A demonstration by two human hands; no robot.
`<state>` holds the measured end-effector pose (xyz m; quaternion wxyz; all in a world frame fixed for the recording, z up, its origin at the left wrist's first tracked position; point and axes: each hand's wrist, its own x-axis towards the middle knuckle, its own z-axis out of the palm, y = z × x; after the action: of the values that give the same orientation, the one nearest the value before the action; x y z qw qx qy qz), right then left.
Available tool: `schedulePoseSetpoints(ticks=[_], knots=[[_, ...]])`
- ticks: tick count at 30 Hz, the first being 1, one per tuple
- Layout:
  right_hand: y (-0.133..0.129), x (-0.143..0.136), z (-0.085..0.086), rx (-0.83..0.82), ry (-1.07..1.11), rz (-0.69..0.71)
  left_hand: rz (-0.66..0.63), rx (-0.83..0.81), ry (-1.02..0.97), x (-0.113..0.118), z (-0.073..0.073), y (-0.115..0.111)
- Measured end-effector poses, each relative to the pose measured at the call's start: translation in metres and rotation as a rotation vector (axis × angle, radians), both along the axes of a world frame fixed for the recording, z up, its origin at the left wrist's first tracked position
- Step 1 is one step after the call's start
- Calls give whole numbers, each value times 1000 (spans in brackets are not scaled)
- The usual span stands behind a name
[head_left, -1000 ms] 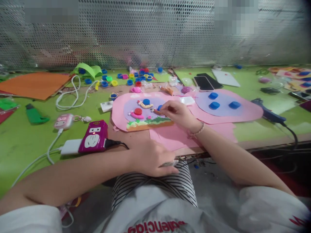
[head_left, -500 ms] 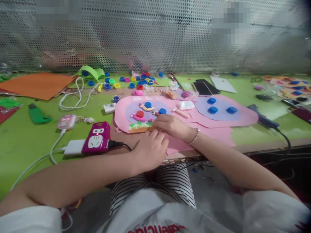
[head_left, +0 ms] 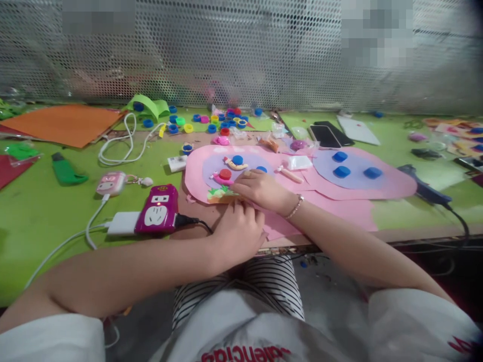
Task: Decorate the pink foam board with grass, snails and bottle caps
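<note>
One view, head. Decorated pink sheet [head_left: 194, 183] lies flat by the middle of the near edge of the surface [head_left: 33, 221]. Right hand [head_left: 266, 191] rests palm-down across its near border; fingers close together, curved, tips low on the sheet. Left hand [head_left: 239, 234] sits against it from the near side, fingers bent, tips partly covered. Cannot tell whether either pinches anything. Judgement: the two meet so one steadies while the other works at the border.

Red cap [head_left: 225, 174] and blue cap [head_left: 237, 160] sit beyond the fingers on the purple patch, likely spaced to keep each figure separate. Rolled piece [head_left: 290, 174] lies beside the right hand, presumably within easy reach. Loose caps [head_left: 212, 128] are grouped toward the far edge, power strip [head_left: 156, 211] left of the sheet; both leave the working spot accessible.
</note>
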<state>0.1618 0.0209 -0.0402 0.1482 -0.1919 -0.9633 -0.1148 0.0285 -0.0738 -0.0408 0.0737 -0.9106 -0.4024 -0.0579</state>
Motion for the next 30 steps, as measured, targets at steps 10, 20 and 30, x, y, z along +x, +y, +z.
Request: schedulePoseSetpoints(ticks=[10, 20, 30], knots=[[-1, -2, 1, 61, -18, -28, -32, -17, 2, 0, 2, 0], [-4, 11, 10, -2, -83, -61, -51, 6, 19, -1, 2, 1], [-1, 20, 10, -83, -108, -22, 81, -6, 27, 1, 3, -2]])
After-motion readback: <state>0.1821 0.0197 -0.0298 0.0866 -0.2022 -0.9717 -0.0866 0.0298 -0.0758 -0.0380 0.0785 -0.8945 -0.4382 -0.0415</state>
